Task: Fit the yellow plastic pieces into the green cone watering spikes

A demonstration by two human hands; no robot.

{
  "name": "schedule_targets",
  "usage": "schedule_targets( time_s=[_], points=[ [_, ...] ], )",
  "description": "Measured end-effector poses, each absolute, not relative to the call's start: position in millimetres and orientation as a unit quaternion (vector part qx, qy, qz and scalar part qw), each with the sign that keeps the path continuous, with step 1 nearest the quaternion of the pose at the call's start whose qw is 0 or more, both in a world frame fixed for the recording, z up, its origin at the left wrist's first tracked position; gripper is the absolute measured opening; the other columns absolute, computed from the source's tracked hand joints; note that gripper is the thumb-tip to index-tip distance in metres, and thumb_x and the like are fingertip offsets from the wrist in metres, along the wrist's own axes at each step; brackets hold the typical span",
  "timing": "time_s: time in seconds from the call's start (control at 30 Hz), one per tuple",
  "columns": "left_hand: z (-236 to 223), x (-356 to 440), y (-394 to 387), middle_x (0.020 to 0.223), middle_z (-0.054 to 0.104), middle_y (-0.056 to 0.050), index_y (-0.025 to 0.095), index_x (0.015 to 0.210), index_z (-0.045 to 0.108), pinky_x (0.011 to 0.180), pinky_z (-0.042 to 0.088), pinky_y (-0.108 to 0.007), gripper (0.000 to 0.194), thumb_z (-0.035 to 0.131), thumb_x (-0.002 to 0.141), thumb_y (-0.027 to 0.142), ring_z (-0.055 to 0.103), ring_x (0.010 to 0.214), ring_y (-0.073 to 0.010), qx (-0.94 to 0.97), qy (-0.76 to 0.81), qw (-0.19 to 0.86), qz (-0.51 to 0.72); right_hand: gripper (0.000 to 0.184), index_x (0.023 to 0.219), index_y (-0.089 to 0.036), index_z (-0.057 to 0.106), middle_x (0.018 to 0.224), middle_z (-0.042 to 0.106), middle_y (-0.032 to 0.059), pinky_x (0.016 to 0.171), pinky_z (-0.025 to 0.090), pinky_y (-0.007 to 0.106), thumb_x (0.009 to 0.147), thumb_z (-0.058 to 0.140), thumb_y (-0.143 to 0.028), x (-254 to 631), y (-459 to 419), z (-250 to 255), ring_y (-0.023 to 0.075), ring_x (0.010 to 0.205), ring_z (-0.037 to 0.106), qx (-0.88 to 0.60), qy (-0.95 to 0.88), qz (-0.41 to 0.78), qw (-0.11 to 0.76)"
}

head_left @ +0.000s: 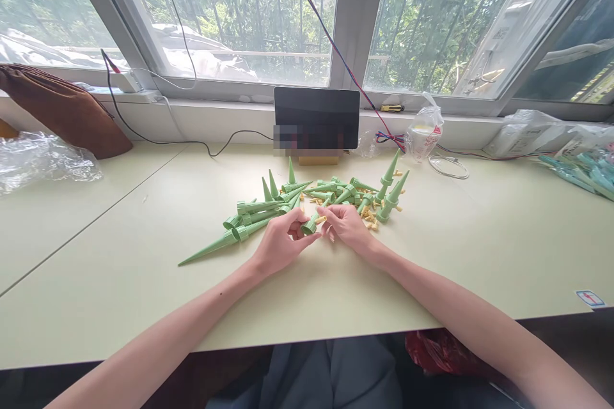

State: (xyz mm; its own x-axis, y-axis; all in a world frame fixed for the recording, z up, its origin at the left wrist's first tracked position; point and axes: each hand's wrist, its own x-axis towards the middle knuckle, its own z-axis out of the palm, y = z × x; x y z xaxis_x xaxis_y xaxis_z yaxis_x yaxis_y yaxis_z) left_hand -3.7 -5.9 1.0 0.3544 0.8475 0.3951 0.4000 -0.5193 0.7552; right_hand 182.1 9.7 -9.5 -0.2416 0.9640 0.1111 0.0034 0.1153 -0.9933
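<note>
My left hand [281, 241] pinches the wide end of a green plastic cone spike [314, 220] just in front of a pile of green cone spikes [307, 198] on the pale table [144, 249]. My right hand [346, 225] is closed on a small yellow insert [320, 220] held right at the open end of that cone. Several more yellow inserts [370, 220] lie scattered at the right side of the pile. A long stack of nested cones [211, 248] points left beside my left hand.
A dark tablet [316, 117] stands on a stand behind the pile. A brown pouch [67, 112] and clear plastic wrap [43, 156] lie at the left. A plastic bag with a cup [424, 131], cables [448, 166] and teal parts [582, 169] sit at the right.
</note>
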Motion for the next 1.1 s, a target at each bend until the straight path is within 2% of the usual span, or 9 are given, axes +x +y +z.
schedule_targets(
  time_s=[0.27, 0.63, 0.87, 1.1],
  points=[
    [-1.8, -4.0, -4.2, 0.060, 0.051, 0.006, 0.020, 0.082, 0.048, 0.053, 0.041, -0.023, 0.030, 0.073, 0.079, 0.035, 0.046, 0.051, -0.0097, 0.773, 0.416, 0.270, 0.396, 0.043, 0.075, -0.015, 0.061, 0.059, 0.063, -0.0003, 0.044, 0.041, 0.022, 0.084, 0.062, -0.057, 179.7, 8.0, -10.8, 0.0085, 0.041, 0.050, -0.404, -0.587, 0.526, 0.464],
    [1.1, -3.4, -6.3, 0.063, 0.058, 0.004, 0.019, 0.085, 0.050, 0.053, 0.043, -0.024, 0.029, 0.073, 0.079, 0.037, 0.051, 0.050, -0.0102, 0.777, 0.412, 0.263, 0.397, 0.041, 0.086, -0.016, 0.059, 0.061, 0.061, -0.0027, 0.040, 0.040, 0.020, 0.087, 0.059, -0.056, 177.2, 7.8, -15.2, 0.0069, 0.040, 0.048, -0.405, -0.581, 0.521, 0.477],
    [0.3, -3.1, -6.9, 0.063, 0.059, 0.004, 0.020, 0.087, 0.051, 0.052, 0.044, -0.022, 0.027, 0.073, 0.079, 0.035, 0.053, 0.050, -0.0100, 0.776, 0.409, 0.271, 0.397, 0.040, 0.082, -0.017, 0.056, 0.063, 0.059, -0.0021, 0.040, 0.042, 0.022, 0.091, 0.051, -0.055, 175.5, 8.7, -18.3, 0.0079, 0.040, 0.049, -0.397, -0.586, 0.529, 0.468],
    [1.7, -2.0, -9.0, 0.073, 0.065, 0.002, 0.020, 0.091, 0.053, 0.052, 0.046, -0.022, 0.027, 0.072, 0.080, 0.034, 0.059, 0.051, -0.0104, 0.784, 0.400, 0.273, 0.388, 0.043, 0.072, -0.018, 0.050, 0.066, 0.058, -0.0013, 0.041, 0.043, 0.023, 0.094, 0.045, -0.055, 174.8, 5.6, -13.9, 0.0087, 0.042, 0.050, -0.401, -0.614, 0.514, 0.445]
  ],
)
